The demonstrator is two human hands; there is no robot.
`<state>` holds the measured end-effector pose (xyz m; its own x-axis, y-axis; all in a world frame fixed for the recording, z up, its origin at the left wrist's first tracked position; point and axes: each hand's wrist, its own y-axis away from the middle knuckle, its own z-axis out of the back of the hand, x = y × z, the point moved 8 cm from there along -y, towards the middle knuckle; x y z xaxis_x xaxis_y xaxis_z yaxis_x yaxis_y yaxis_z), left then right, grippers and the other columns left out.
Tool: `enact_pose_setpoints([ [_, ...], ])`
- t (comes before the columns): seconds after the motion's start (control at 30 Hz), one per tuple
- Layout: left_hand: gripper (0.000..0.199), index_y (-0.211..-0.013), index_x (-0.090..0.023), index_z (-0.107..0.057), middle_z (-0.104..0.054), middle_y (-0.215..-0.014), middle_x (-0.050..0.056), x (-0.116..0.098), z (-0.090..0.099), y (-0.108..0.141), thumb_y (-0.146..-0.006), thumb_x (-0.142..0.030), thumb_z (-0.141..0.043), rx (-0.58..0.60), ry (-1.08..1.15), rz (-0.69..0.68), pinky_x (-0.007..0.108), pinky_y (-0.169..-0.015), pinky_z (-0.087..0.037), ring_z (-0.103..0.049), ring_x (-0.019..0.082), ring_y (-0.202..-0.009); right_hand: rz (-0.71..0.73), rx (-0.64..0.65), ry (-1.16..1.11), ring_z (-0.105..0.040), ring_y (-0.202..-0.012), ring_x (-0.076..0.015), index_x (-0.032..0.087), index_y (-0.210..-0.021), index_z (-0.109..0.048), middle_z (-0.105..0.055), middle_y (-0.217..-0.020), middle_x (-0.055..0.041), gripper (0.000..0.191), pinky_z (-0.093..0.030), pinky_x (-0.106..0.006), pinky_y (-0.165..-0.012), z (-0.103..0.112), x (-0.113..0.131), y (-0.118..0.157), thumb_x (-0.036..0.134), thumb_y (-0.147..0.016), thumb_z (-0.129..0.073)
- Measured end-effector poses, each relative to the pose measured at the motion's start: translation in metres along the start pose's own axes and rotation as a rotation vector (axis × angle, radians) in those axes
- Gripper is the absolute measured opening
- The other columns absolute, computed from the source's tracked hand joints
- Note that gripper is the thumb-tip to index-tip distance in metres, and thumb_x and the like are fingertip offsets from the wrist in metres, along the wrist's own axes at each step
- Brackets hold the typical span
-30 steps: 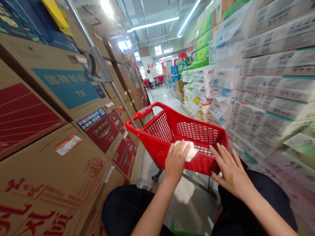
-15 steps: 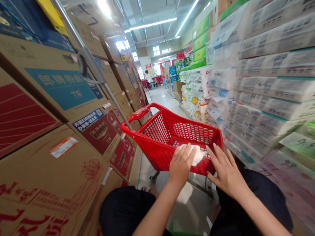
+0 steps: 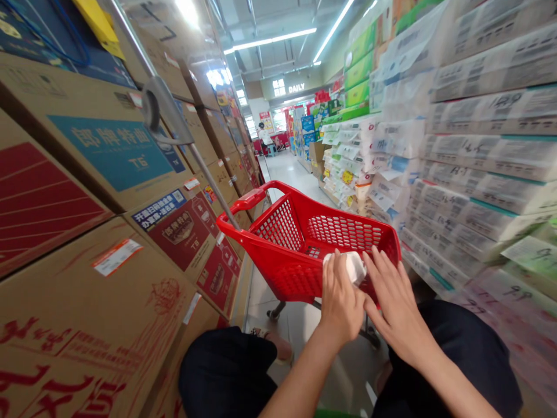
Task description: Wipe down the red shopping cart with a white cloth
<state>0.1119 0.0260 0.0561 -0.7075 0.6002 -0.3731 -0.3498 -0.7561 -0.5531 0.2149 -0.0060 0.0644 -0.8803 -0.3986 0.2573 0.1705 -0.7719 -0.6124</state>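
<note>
A red plastic shopping basket with perforated walls (image 3: 282, 278) stands on metal legs with wheels in front of me. My left hand (image 3: 343, 299) presses a crumpled white cloth or tissue (image 3: 355, 267) against the basket's near rim, toward the right end. Its fingers lie over the white piece and point forward. Beside it, my right hand (image 3: 394, 307) rests at the near right corner with its fingers stretched and slightly spread, holding nothing. The thumbs of both hands are close together. The basket's visible interior shows only its red grid.
Stacked cardboard boxes (image 3: 108, 157) line the left side, with a metal pole (image 3: 200, 162) before them. Wrapped white packs (image 3: 487, 151) are piled along the right. My dark-clothed knees flank the basket. A person in white (image 3: 264, 136) sits far down the aisle.
My left hand has slid right along the rim with the white piece, closer to my right hand. The white piece looks more bunched. My right hand has hardly moved.
</note>
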Motion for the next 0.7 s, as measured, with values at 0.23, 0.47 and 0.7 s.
enact_pose_setpoints([
  [0.23, 0.057, -0.157, -0.014, -0.018, -0.028, -0.166, 0.016, 0.024, 0.025, -0.019, -0.102, -0.018, -0.033, -0.041, 0.177, 0.061, 0.043, -0.123, -0.034, -0.027, 0.022, -0.154, 0.061, -0.018, 0.101, -0.044, -0.142, -0.0327, 0.017, -0.156, -0.035, -0.047, -0.154, -0.0180, 0.059, -0.034, -0.057, -0.118, -0.028, 0.011, -0.019, 0.035, -0.100, -0.044],
  [0.47, 0.060, -0.157, -0.012, -0.029, -0.039, -0.161, 0.013, 0.044, 0.016, -0.027, -0.104, -0.036, -0.042, 0.003, -0.200, -0.040, 0.056, -0.127, -0.019, -0.026, 0.027, -0.154, 0.038, -0.011, 0.179, -0.065, -0.111, -0.0284, 0.012, -0.121, -0.061, -0.070, -0.119, -0.0166, 0.034, -0.034, -0.050, -0.117, -0.034, 0.014, -0.045, 0.031, -0.098, -0.045],
  [0.7, 0.059, -0.156, -0.019, -0.035, -0.043, -0.159, 0.009, 0.052, 0.022, -0.020, -0.103, -0.041, -0.046, 0.000, -0.219, -0.072, 0.054, -0.126, -0.023, -0.027, 0.027, -0.154, 0.075, -0.012, 0.194, -0.067, -0.113, -0.0234, 0.020, -0.121, -0.058, -0.072, -0.119, -0.0093, 0.028, -0.022, -0.052, -0.123, -0.012, -0.023, -0.012, 0.028, -0.098, -0.045],
])
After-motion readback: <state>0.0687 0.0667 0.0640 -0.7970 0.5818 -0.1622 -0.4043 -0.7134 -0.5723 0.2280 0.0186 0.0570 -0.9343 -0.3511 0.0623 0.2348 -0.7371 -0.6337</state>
